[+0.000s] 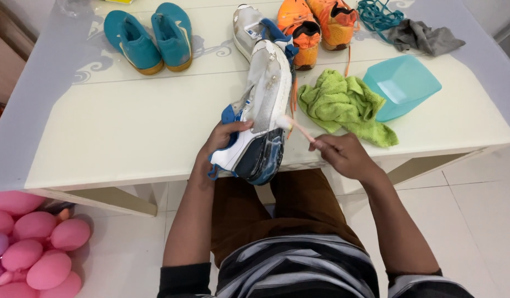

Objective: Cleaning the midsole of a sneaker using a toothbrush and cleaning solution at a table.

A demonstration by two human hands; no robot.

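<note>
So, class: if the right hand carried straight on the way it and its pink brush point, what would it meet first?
The right hand points up-left along the pink brush, so it would probably first meet the white shoe's sole, held by the left hand.

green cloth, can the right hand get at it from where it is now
Probably yes: the green cloth lies just beyond the right hand with nothing between, though that hand's grip is taken by a pink brush.
</note>
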